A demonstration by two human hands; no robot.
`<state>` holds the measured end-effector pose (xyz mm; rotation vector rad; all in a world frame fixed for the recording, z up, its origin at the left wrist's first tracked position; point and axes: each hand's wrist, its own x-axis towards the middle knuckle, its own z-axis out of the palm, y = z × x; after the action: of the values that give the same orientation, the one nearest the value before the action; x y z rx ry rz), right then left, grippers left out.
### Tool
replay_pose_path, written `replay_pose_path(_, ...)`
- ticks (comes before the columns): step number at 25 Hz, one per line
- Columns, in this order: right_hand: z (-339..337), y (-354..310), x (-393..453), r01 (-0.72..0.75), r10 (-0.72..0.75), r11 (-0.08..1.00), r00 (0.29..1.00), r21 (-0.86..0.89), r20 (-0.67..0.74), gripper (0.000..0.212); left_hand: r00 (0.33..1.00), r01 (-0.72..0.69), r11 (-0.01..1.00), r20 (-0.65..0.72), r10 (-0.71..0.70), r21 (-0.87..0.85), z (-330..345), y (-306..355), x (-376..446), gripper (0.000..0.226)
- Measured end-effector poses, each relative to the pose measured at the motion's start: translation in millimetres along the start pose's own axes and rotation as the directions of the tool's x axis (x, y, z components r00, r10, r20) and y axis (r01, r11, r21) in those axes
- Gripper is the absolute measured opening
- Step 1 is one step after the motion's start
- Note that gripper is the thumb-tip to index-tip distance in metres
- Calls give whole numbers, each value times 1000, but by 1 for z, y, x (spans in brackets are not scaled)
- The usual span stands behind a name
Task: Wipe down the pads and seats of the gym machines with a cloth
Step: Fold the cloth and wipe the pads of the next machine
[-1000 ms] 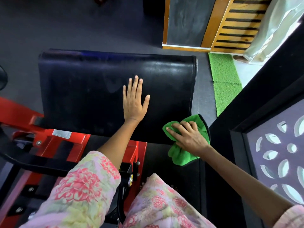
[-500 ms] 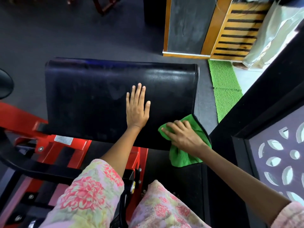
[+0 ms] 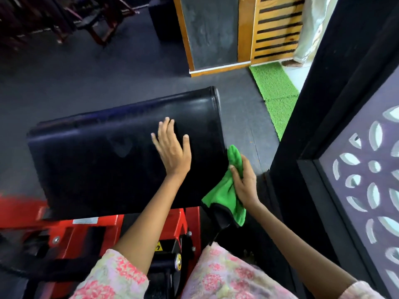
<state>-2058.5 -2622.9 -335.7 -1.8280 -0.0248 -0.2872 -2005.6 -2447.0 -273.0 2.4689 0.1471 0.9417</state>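
Note:
A wide black padded cushion (image 3: 103, 160) sits on a red machine frame (image 3: 90, 231) in front of me. My left hand (image 3: 172, 149) lies flat on the pad's right half, fingers spread, holding nothing. My right hand (image 3: 244, 182) grips a green cloth (image 3: 224, 195) and presses it against the pad's right side edge. The cloth hangs down past the pad's lower right corner, showing a dark underside.
A black wall with a patterned purple panel (image 3: 367, 186) stands close on the right. A green mat (image 3: 274, 96) lies on the dark floor beyond the pad, next to a wooden-framed partition (image 3: 216, 35). Other machine frames (image 3: 95, 20) stand at the far left.
My right hand has slid the cloth from the pad's near right corner onto its right side edge. The view has swung, so the pad looks tilted. The left hand stays on the pad.

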Motion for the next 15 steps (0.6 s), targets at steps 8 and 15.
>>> replay_pose_path(8, 4, -3, 6, 73, -74, 992, 997, 103, 10, 38, 941, -329, 940, 112, 319, 86, 41, 44, -2, 48)
replay_pose_path(15, 9, 4, 10, 17, -18, 984, 1000, 177, 4, 36, 944, -323, 938, 110, 310, 128, 44, 43, -2, 48)
